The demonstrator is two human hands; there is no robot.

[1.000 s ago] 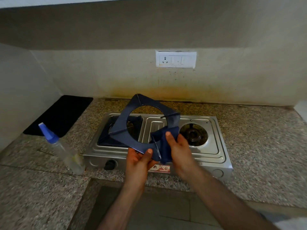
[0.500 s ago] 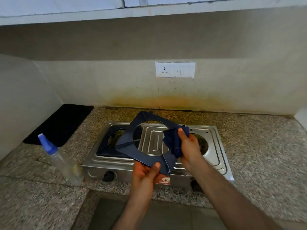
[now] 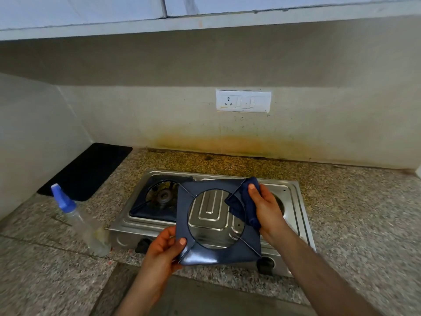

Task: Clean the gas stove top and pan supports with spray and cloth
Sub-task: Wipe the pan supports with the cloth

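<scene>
A steel two-burner gas stove stands on the granite counter. Above its middle I hold a dark blue square pan support with a round hole, lying almost flat. My left hand pinches its near left corner, thumb on top. My right hand grips a dark blue cloth against the support's far right corner. The left burner still carries its own dark support. The right burner is mostly hidden behind my right hand. A clear spray bottle with a blue nozzle stands left of the stove.
A black mat lies on the counter at the back left. A white socket and switch plate sits on the stained wall behind the stove. A ledge runs overhead. The counter's front edge is just below my forearms.
The pan support has dropped from a steep tilt to nearly flat over the stove's middle. My right hand slid the cloth from the near edge to the far right corner.
</scene>
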